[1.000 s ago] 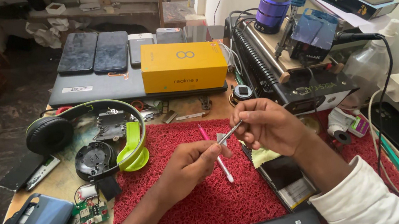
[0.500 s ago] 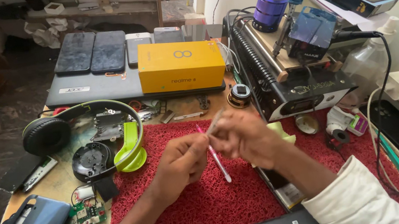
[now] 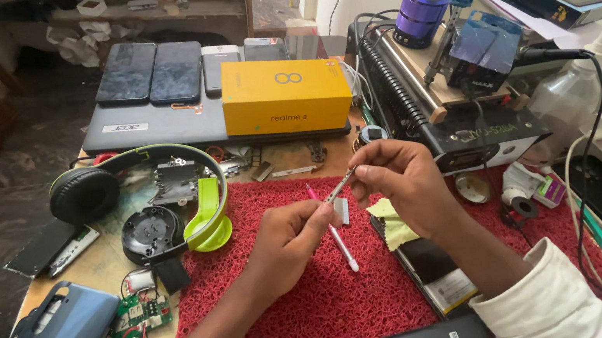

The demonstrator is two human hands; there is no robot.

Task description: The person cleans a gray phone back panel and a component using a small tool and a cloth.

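Note:
My left hand (image 3: 291, 235) and my right hand (image 3: 401, 182) meet above a red bristly mat (image 3: 298, 318). Between their fingertips is a slim silver metal tool (image 3: 340, 185), held by the right thumb and fingers and touched by the left fingertips. A pink and white pen-like tool (image 3: 334, 229) lies on the mat just under the hands. A small grey part (image 3: 342, 210) rests beside it. A yellow-green cloth (image 3: 397, 228) shows under the right palm, over a dark phone (image 3: 433, 272).
Dismantled green and black headphones (image 3: 145, 206) and a small circuit board (image 3: 137, 314) lie left of the mat. A yellow box (image 3: 283, 95), a laptop carrying several phones (image 3: 154, 72), a black machine (image 3: 458, 115), a purple speaker (image 3: 418, 15) and cables stand behind and right.
Both hands dipped toward the mat half a second ago, then rose again. The silver tool is now held higher between the fingertips, tilted up to the right.

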